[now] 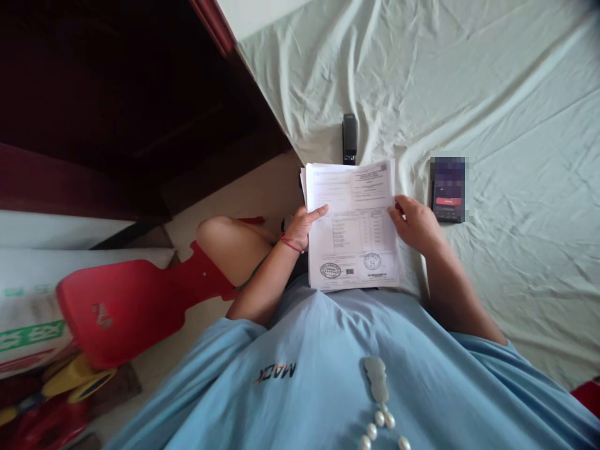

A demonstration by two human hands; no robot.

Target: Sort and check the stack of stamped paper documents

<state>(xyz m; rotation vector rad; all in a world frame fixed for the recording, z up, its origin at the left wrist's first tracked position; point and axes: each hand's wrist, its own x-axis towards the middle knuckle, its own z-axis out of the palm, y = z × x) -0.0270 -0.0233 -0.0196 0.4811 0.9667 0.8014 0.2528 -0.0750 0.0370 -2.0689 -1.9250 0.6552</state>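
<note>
Holding printed sheets [354, 231] — left hand [300, 229], right hand [415, 223] — at opposite edges

1. Widest lane of all, folks: the sheet [520, 156] beyond the phone [449, 195], with just wrinkles underfoot!
2. Between stapler [349, 137] and phone, there's a good channel of cloth, open from the far side down towards the papers [354, 225].
3. Tight squeeze here: the right hand [415, 222] sits just beside the phone, leaving a sliver.
4. Straight ahead, the stapler blocks the way, right at the papers' far edge.
5. Near side? Shut off! The shirt [337, 331] crowds the papers' bottom edge.
6. Left flank's busy: left hand [300, 228] on the edge, knee [225, 244] outside it, dark cabinet [117, 119] walling off the far left.
</note>
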